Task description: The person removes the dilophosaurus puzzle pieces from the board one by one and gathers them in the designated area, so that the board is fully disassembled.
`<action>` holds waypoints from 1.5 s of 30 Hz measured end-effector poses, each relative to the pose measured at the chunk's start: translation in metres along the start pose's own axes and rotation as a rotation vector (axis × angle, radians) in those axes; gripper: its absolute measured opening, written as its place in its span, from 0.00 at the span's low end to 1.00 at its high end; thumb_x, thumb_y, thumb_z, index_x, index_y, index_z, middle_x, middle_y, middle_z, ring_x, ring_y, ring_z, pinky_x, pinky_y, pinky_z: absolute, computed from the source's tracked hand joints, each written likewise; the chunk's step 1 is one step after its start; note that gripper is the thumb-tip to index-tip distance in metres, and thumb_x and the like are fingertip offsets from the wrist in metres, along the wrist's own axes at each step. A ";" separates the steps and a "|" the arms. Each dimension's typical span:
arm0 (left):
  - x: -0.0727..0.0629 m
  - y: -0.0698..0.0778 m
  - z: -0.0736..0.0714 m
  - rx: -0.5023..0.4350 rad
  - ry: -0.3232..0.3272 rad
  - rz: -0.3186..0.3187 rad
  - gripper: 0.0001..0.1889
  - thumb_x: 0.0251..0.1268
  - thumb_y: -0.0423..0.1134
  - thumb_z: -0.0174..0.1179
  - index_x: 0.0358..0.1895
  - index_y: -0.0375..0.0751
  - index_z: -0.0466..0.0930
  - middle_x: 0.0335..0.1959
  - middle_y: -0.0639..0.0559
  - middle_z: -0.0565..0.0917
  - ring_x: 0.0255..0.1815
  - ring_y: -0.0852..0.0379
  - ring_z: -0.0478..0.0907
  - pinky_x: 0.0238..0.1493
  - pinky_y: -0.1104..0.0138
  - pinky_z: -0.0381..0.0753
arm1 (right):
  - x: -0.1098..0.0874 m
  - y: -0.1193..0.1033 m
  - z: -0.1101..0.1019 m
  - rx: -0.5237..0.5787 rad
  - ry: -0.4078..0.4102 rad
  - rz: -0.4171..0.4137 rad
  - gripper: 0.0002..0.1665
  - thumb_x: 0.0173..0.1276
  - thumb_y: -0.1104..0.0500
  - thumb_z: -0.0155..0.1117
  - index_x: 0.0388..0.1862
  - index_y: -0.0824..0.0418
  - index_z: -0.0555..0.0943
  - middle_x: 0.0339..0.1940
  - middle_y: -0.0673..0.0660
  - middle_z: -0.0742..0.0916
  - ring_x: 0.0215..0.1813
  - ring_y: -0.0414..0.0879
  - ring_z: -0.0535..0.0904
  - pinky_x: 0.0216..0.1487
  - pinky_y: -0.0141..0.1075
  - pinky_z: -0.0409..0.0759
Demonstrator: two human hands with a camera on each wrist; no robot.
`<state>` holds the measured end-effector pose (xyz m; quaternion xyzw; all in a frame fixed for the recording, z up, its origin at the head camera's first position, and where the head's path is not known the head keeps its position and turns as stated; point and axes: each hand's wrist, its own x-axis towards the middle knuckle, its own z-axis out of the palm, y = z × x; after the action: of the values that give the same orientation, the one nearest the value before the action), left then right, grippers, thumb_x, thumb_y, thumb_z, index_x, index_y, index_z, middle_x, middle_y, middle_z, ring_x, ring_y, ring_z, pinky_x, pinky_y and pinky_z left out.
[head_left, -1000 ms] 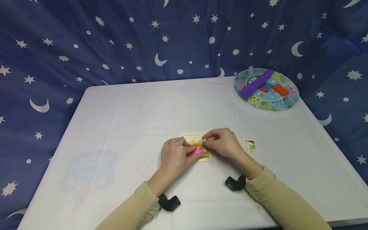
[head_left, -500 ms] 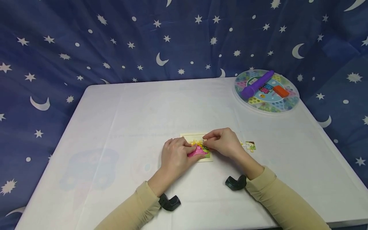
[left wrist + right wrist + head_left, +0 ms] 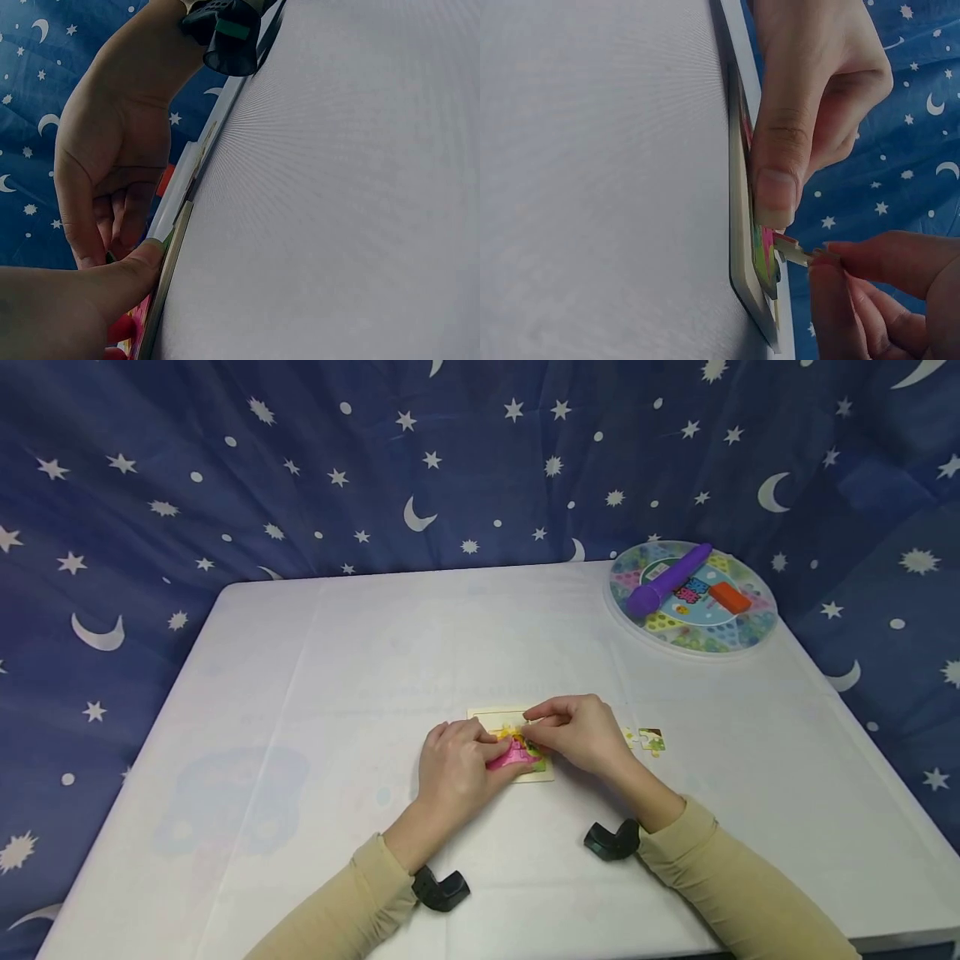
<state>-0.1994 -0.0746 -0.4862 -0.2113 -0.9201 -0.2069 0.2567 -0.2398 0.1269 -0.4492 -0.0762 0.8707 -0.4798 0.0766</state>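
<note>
A small jigsaw puzzle board (image 3: pixel 495 718) with a pale frame lies on the table, several pink, yellow and green pieces set in it. My left hand (image 3: pixel 457 768) rests on its left side, the straight thumb and fingertips pressing the pieces. At the board's upper right, my right hand (image 3: pixel 585 735) pinches a puzzle piece (image 3: pixel 795 251) between thumb and forefinger. In the right wrist view that piece is tilted, one end against the pieces in the board. Loose puzzle pieces (image 3: pixel 652 741) lie to the right, partly behind the right wrist.
A round, flat, colourful game box (image 3: pixel 705 639) stands at the table's far right corner. A purple toy microphone (image 3: pixel 667 583) and an orange block (image 3: pixel 729 598) lie on it. A white cloth covers the table (image 3: pixel 375 652); behind hangs a dark blue curtain (image 3: pixel 300 435) with stars and moons.
My right fingertips have shifted very slightly left over the board with the puzzle piece. The left hand keeps its place.
</note>
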 end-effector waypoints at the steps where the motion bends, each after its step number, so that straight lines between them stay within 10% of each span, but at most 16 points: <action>1: 0.000 0.000 0.000 -0.002 0.002 -0.001 0.22 0.44 0.62 0.80 0.39 0.55 0.94 0.29 0.58 0.81 0.33 0.56 0.80 0.55 0.47 0.77 | 0.001 0.000 0.000 0.005 -0.003 0.013 0.12 0.62 0.56 0.78 0.42 0.60 0.91 0.27 0.48 0.90 0.30 0.43 0.86 0.33 0.33 0.80; 12: -0.002 -0.002 -0.002 -0.030 -0.015 -0.019 0.22 0.44 0.62 0.81 0.40 0.54 0.94 0.29 0.59 0.81 0.34 0.56 0.80 0.56 0.46 0.76 | 0.004 0.003 0.000 0.032 -0.034 0.100 0.10 0.61 0.57 0.77 0.40 0.60 0.90 0.27 0.51 0.90 0.30 0.45 0.87 0.34 0.35 0.82; 28: -0.002 -0.002 0.000 -0.003 0.001 0.003 0.20 0.45 0.61 0.80 0.38 0.55 0.95 0.29 0.59 0.83 0.33 0.57 0.80 0.54 0.45 0.77 | -0.002 -0.003 0.010 0.023 0.014 -0.081 0.17 0.60 0.54 0.81 0.46 0.60 0.91 0.28 0.46 0.90 0.26 0.43 0.84 0.24 0.32 0.77; 45: -0.002 0.000 -0.001 -0.009 0.010 -0.013 0.25 0.43 0.65 0.79 0.41 0.55 0.94 0.28 0.59 0.81 0.32 0.57 0.79 0.57 0.40 0.74 | 0.002 0.002 -0.004 0.014 -0.027 0.081 0.09 0.61 0.56 0.78 0.37 0.60 0.90 0.26 0.50 0.89 0.29 0.44 0.87 0.32 0.34 0.82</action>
<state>-0.1978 -0.0757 -0.4864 -0.2054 -0.9192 -0.2138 0.2591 -0.2427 0.1309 -0.4491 -0.0466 0.8687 -0.4812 0.1083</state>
